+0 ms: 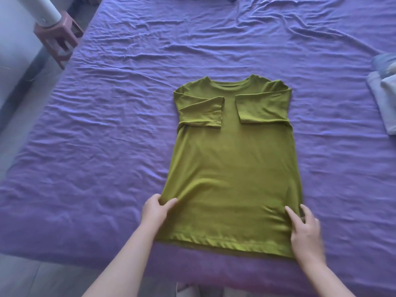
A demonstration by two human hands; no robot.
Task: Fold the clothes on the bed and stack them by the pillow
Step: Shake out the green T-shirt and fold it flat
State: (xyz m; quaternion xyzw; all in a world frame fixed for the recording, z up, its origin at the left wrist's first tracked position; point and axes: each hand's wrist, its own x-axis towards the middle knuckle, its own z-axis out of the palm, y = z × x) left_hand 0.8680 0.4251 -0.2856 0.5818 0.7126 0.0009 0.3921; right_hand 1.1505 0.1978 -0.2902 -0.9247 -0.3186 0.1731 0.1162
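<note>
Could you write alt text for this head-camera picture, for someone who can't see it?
A green T-shirt, sleeves folded in, lies flat on a purple bed sheet; the left hand pinches its lower left edge, the right hand rests on its lower right. Pale folded clothes sit at the right edge.

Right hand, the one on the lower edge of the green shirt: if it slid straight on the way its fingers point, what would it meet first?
Probably only more green shirt under the right hand, then its folded-in right sleeve.
</note>
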